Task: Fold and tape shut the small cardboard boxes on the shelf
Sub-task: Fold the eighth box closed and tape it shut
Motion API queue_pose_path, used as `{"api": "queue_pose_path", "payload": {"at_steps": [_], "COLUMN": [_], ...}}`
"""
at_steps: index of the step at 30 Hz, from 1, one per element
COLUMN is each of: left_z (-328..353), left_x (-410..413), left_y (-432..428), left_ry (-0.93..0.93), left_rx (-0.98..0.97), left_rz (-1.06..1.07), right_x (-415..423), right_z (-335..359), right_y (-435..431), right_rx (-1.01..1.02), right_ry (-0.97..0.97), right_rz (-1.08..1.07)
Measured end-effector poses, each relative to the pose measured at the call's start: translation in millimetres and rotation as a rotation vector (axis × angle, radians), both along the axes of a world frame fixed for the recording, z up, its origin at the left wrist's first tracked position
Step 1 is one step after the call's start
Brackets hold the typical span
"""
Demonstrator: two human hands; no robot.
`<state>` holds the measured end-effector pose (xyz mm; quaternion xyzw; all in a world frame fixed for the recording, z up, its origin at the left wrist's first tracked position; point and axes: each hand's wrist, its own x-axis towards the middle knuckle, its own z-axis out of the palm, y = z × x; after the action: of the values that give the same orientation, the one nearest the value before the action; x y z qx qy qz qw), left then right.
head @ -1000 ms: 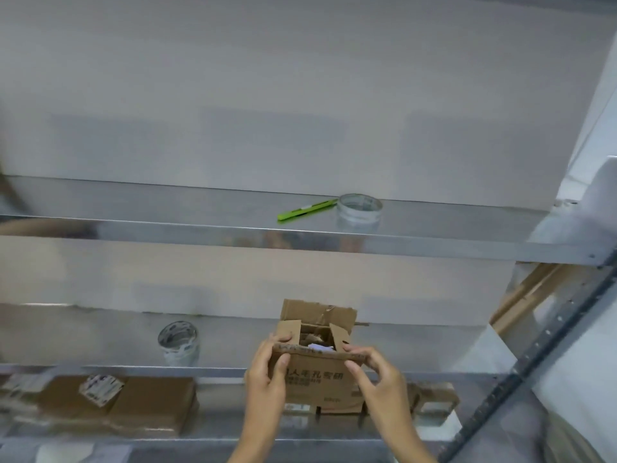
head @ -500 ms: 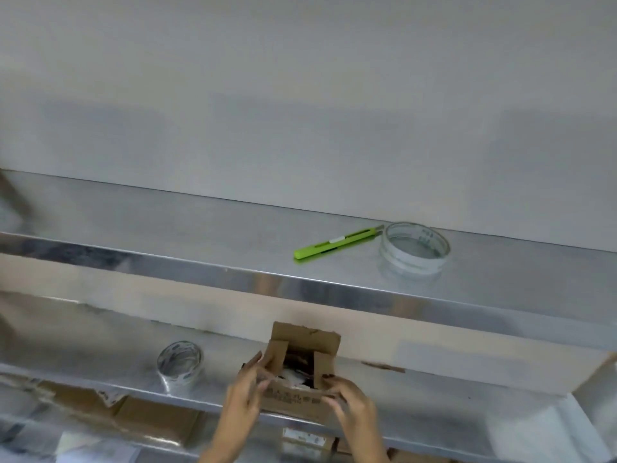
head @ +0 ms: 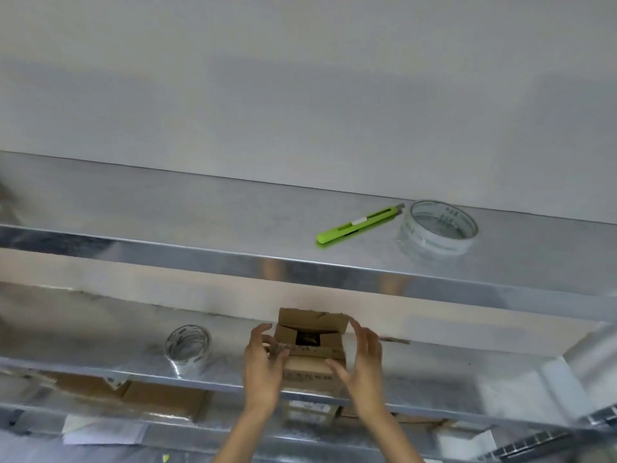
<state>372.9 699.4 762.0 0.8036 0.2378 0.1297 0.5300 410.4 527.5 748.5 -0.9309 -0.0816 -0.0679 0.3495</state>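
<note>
A small brown cardboard box (head: 312,374) stands on the middle metal shelf (head: 100,335), near its front edge. Its top is partly open: the back flap stands up, the side flaps are folded in, and a dark gap shows between them. My left hand (head: 263,365) grips the front flap at the box's left corner. On the other side, my right hand (head: 365,360) has its fingers spread beside the box, with the thumb against the front face. One roll of clear tape (head: 188,349) lies on the same shelf to the left.
On the top shelf (head: 200,222) lie a green utility knife (head: 357,225) and a second roll of clear tape (head: 437,228). Flat cardboard boxes (head: 160,399) and white paper (head: 100,432) lie on the levels below. A white wall stands behind.
The box has gone from held in the air to standing on the middle shelf. My right hand has opened off the front flap. The view has shifted left and tilted.
</note>
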Motion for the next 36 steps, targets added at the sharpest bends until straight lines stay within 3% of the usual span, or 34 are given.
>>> {"api": "queue_pose_path", "payload": {"at_steps": [3, 6, 9, 15, 22, 29, 36], "left_z": [1, 0, -11, -22, -36, -14, 5], "left_x": [2, 7, 14, 15, 16, 23, 12], "left_y": [4, 10, 17, 22, 17, 21, 18], "left_ry": [0.005, -0.027, -0.079, -0.150, -0.155, -0.202, -0.234], "left_rx": [0.148, 0.448, 0.707, 0.978, 0.999, 0.747, 0.689], "left_rz": [-0.075, -0.205, -0.357, -0.443, -0.416, -0.384, -0.410], "right_x": [9, 19, 28, 25, 4, -3, -5], "right_z": [6, 13, 16, 8, -7, -7, 8], "right_y": [-3, -7, -8, -13, 5, 7, 8], "right_rx": [-0.239, -0.375, -0.426, -0.474, -0.412, -0.467, -0.423], "right_ry": [-0.134, -0.143, -0.142, -0.376, -0.386, -0.303, -0.334], "right_rz": [0.074, 0.200, 0.323, 0.353, 0.223, 0.170, 0.161]}}
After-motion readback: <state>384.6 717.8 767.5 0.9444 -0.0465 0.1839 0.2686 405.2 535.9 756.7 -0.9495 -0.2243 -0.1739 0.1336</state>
